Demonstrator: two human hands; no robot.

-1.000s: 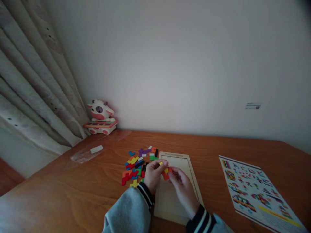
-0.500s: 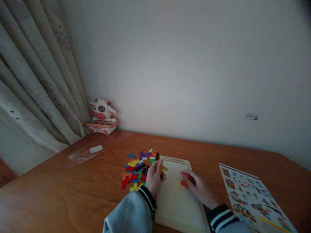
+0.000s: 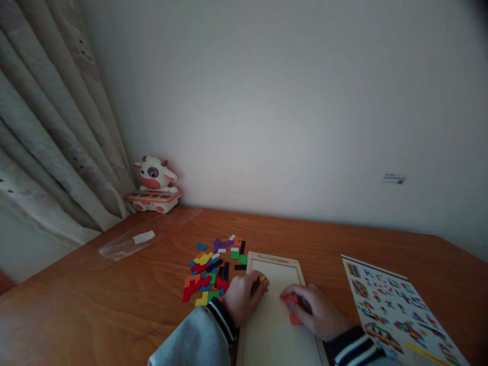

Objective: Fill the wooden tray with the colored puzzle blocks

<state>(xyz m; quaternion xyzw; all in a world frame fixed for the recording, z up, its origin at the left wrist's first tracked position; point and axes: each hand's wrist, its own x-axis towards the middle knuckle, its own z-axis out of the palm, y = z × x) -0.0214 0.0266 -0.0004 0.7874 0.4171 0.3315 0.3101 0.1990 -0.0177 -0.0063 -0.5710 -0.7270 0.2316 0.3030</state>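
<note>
A pale wooden puzzle tray lies on the brown table in front of me. My left hand rests at the tray's left edge, fingers curled round a small yellow piece. My right hand is over the tray's right side, fingers closed on an orange-red piece that sits on or just above the board. A heap of coloured puzzle pieces lies just left of the tray, beside my left hand.
A printed sheet of colourful patterns lies at the right. A clear plastic bag with a white label lies at the left, and a toy cow with a keyboard stands against the wall by a curtain.
My hands parted: the right one carried the orange-red piece to the tray's right side and lowered it, while the left stayed at the left edge with the yellow piece. The view shifted slightly.
</note>
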